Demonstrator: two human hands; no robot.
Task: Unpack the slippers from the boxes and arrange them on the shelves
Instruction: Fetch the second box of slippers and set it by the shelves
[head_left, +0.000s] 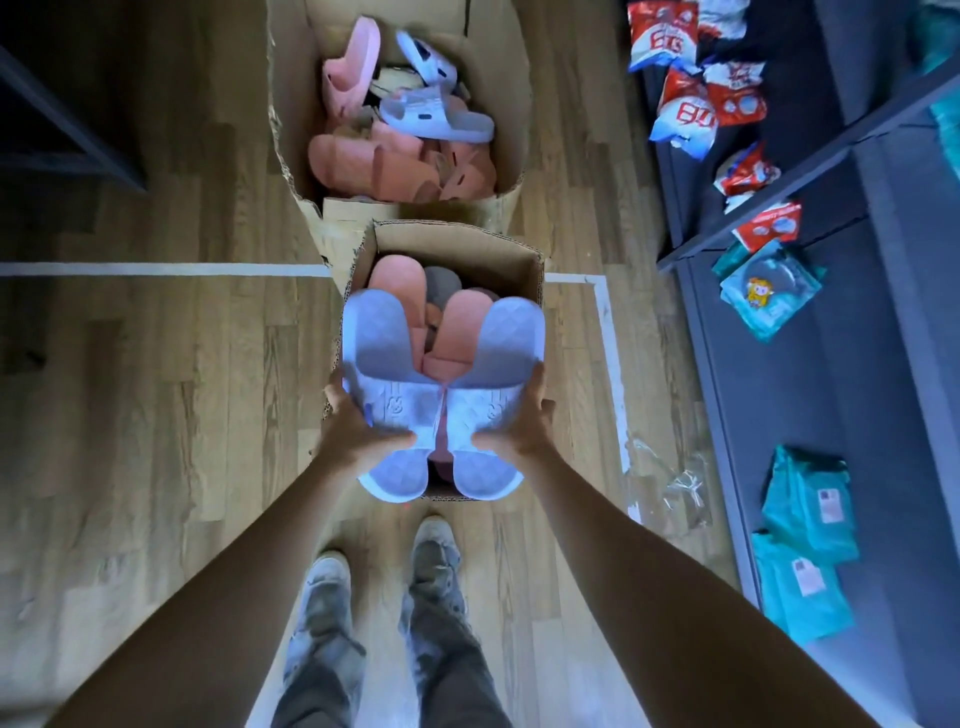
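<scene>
I hold a pair of pale blue slippers above the near cardboard box. My left hand grips the left slipper and my right hand grips the right slipper, thumbs on the straps, toes fanned apart. Under them, pink slippers lie in the near box. A far box holds several pink slippers and two pale blue ones.
Dark shelves run along the right, carrying red-and-white packets and teal packets. A clear plastic wrapper lies on the wood floor beside the near box. White tape lines cross the floor. My shoes stand behind the box.
</scene>
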